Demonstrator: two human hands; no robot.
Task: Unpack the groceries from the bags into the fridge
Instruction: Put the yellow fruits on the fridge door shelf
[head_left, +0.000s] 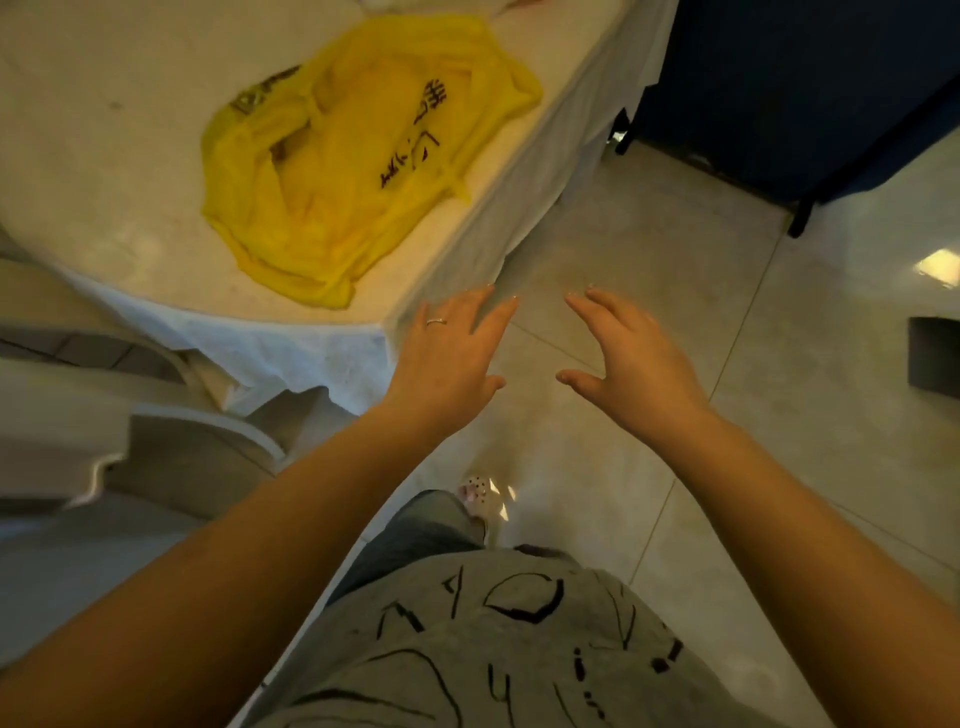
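Both hands hold nothing: the left hand (451, 358) and right hand (631, 364) hover with fingers spread and relaxed, apart from each other, above bare tiled floor (649, 249) just beside the table's corner. A crumpled yellow plastic bag (353, 161) lies slack on the white-clothed table (104, 130), near the edge facing the hands. White plastic chairs (156, 436) crowd the left side. A dark blue panel (805, 78) stands at upper right, across the open floor.

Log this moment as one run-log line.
left hand: open, empty | right hand: open, empty | yellow bag: slumped on table
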